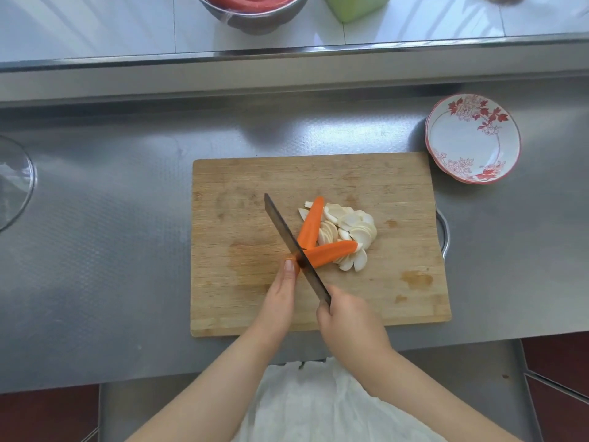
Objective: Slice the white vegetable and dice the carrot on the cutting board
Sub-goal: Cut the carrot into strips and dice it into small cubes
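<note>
The carrot lies near the middle of the cutting board, in two long pieces that meet in a V; the second carrot piece points toward 12 o'clock, and both rest against the white slices at about 3 o'clock from them.

I go from the left. My left hand presses the thick end of the lower piece with straight fingers; I see only one fingertip clearly, so I cannot tell how the other fingers lie. The knife crosses the carrot just beside this fingertip, from 11 o'clock down to 5 o'clock. My right hand is closed around the handle, with the fingers wrapped tight.

The white vegetable looks already sliced, so I judge the dicing is only beginning. The danger I see is the fingertip: it is flat, not tucked, and touches almost the blade. Also the carrot is round and may roll. The bowl waits at 2 o'clock, off the board.
</note>
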A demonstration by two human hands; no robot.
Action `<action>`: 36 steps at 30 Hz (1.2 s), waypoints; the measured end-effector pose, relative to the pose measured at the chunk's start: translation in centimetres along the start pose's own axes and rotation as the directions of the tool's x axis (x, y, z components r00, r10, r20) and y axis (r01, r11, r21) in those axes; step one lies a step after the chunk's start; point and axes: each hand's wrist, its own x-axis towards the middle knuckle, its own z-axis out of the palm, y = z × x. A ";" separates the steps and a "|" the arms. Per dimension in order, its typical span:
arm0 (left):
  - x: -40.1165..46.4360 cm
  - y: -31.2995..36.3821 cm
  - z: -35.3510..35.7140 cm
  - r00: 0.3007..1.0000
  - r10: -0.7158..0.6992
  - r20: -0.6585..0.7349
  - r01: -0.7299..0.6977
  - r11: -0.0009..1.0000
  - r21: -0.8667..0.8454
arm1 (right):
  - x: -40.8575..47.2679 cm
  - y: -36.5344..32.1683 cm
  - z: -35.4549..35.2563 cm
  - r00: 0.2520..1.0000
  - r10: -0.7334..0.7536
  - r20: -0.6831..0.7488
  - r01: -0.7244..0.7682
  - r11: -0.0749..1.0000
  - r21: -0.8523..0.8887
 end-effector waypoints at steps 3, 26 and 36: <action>-0.3 0.3 -0.1 0.999 -0.005 0.054 0.007 1.000 -0.021 | -0.2 -0.5 -0.2 1.000 0.001 -0.006 -0.001 1.000 -0.022; -0.6 0.1 0.8 0.986 0.126 0.106 -0.142 0.976 0.166 | -5.5 -3.7 -2.3 0.995 0.045 -0.093 -0.044 0.999 0.018; -1.0 0.0 0.7 0.989 0.102 0.109 -0.119 0.980 0.160 | -5.7 -4.6 -2.5 0.995 0.090 -0.046 -0.089 0.996 0.016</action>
